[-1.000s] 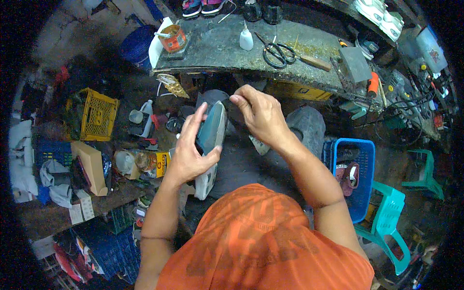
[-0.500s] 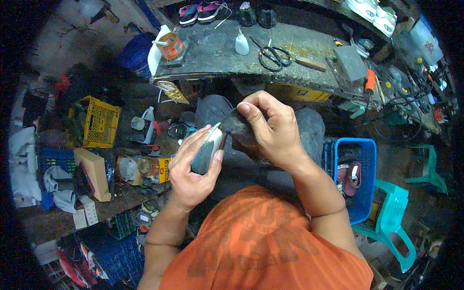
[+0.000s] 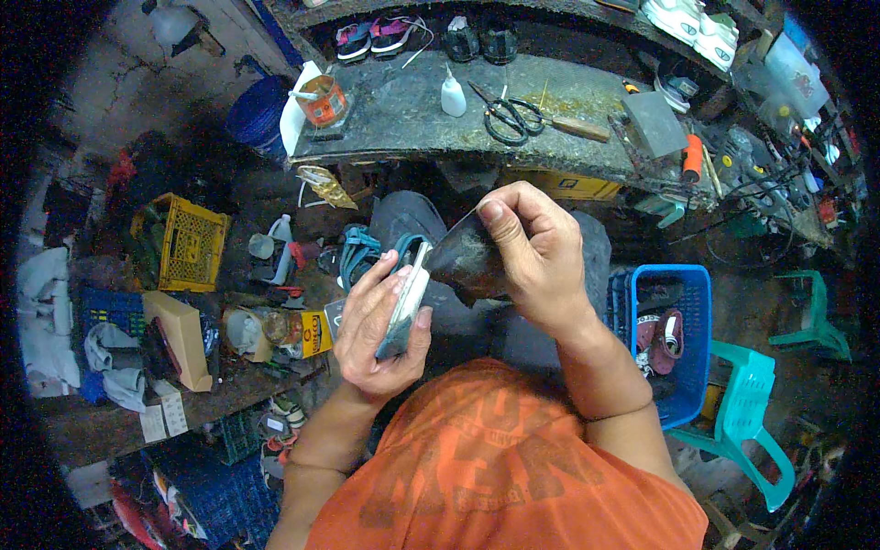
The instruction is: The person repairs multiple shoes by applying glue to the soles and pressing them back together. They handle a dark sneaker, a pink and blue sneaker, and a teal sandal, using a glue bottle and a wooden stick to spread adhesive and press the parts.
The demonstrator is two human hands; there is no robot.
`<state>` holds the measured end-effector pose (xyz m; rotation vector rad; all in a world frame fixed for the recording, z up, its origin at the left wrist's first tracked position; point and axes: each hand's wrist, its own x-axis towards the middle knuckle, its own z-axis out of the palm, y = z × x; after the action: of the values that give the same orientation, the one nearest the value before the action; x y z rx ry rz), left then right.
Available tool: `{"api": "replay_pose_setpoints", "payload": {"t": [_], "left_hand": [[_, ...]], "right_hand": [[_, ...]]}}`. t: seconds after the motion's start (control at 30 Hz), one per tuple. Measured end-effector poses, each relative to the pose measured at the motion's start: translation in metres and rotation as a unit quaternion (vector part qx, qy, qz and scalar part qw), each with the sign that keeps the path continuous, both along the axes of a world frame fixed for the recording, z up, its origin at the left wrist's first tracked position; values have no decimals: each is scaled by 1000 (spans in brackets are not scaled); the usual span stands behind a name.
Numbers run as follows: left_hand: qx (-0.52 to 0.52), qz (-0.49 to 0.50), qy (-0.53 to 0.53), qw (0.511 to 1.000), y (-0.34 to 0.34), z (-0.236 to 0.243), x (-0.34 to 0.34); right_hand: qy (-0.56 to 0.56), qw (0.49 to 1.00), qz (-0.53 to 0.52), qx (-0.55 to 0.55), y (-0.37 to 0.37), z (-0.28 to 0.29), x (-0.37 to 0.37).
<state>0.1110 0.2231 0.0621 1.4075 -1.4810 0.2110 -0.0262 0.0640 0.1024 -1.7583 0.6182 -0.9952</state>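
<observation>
My left hand is wrapped round a sandal with a pale sole edge. Its teal straps stick out beyond my fingertips. Between thumb and fingers, my right hand pinches the upper edge of a dark, thin, flexible sheet. The sheet fans out from that pinch, and its left end meets the front end of the sole. Whether it is joined to the sole there I cannot tell.
Ahead stands a workbench with a white squeeze bottle, black scissors, a wooden-handled tool and an orange can. A blue basket with shoes and a green plastic chair are at right; a yellow crate is at left.
The sandal has turned, so its sole edge and teal straps show more. My right hand has shifted slightly right, and the dark sheet now shows its broad face.
</observation>
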Motion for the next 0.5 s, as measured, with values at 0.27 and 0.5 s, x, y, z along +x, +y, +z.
{"api": "replay_pose_setpoints", "payload": {"t": [0.27,0.5], "left_hand": [[-9,4,-32,999,7,-14,-4],[-105,-31,-70,991,18,-36,-1]], "right_hand": [[-18,990,41,130,-7,-20,5],[-60,996,44,46,16,-21,-16]]}}
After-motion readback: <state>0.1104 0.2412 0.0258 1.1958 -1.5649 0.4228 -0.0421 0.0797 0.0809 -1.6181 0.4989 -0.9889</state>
